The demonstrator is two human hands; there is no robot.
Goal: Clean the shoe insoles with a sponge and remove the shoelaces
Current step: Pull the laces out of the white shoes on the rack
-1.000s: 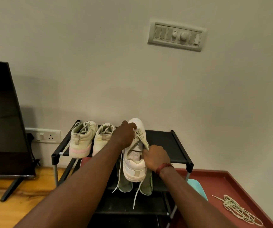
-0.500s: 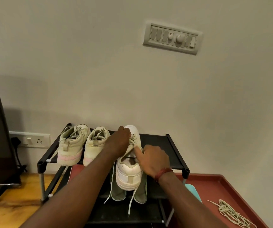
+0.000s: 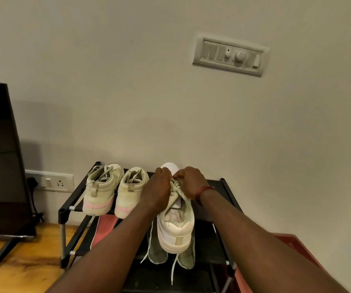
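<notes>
**A:** How far along am I?

**B:** Partway through the laces, by my reading. The white shoe (image 3: 175,227) sits heel toward you on the top shelf of the shoe rack (image 3: 223,187). Its shoelace (image 3: 177,188) crosses only the front rows, and 2 loose ends hang down past the heel.

**A:** And my hands?

**B:** Your left hand (image 3: 156,188) and right hand (image 3: 191,181) meet over the front eyelets. Each has a narrow grip pinching the shoelace, though your knuckles hide the fingertips.

**A:** What is left?

**B:** The last rows on this shoe. The 2 pink-heeled shoes (image 3: 100,193) just to its left are fully laced, so I judge them not yet done. 2 greenish insoles (image 3: 156,250) show beneath the white shoe's heel. I cannot tell whether they lie on the same shelf or the one below, or whether they are clean. No sponge is in view.

**A:** Any brand to read?

**B:** None. No logo or lettering is legible on any shoe, and the switch panel (image 3: 230,56) on the wall shows no readable marks.
</notes>
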